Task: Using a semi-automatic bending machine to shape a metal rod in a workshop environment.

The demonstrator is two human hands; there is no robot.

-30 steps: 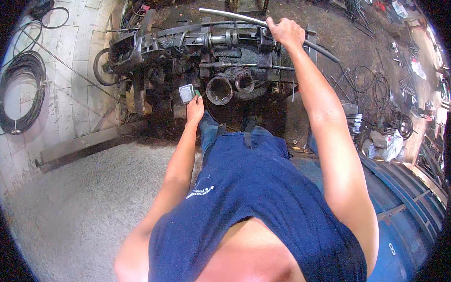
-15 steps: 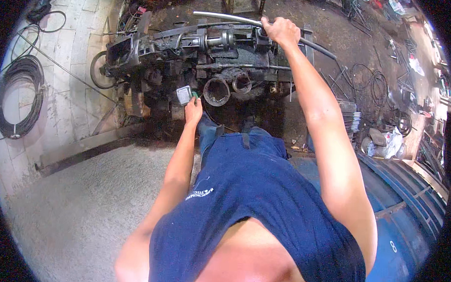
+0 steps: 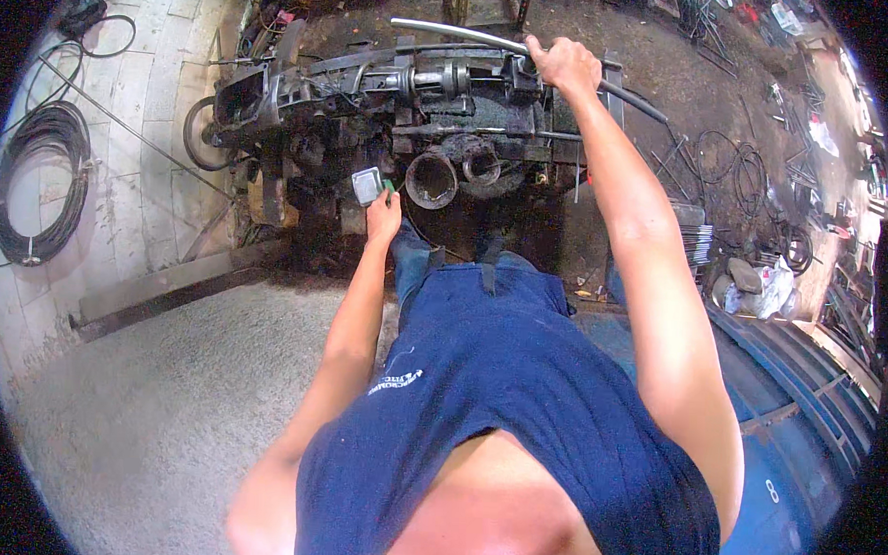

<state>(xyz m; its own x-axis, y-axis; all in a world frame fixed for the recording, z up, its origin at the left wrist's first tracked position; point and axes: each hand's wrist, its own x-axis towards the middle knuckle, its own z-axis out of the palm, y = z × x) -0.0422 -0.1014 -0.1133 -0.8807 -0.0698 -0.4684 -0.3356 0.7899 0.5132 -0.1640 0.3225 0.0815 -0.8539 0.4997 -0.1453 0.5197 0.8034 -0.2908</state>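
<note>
A long, slightly curved metal tube (image 3: 462, 32), pale at its left end and dark at its right, lies across the top of a dark, greasy machine (image 3: 372, 84). My right hand (image 3: 569, 67) is closed around this tube near the machine's right end, arm stretched out. Lower down on the left, my left hand (image 3: 384, 215) is closed at the machine's near side, beside a small green piece (image 3: 389, 186) and a square grey box-like part (image 3: 367, 186). Whether its fingers grip the green piece or a lever there is too small to tell. Two round open pipe ends (image 3: 432, 180) face me just right of that hand.
A coil of black cable (image 3: 38, 185) rests on the pale tiled surface at left. Blue ribbed metal (image 3: 782, 387) stands at my right. Scattered rods, wires and a white bag (image 3: 776, 289) lie on the dark floor to the right.
The whole view has shifted slightly, with things now a little farther right. Both hands keep nearly the same places on the machine and the tube.
</note>
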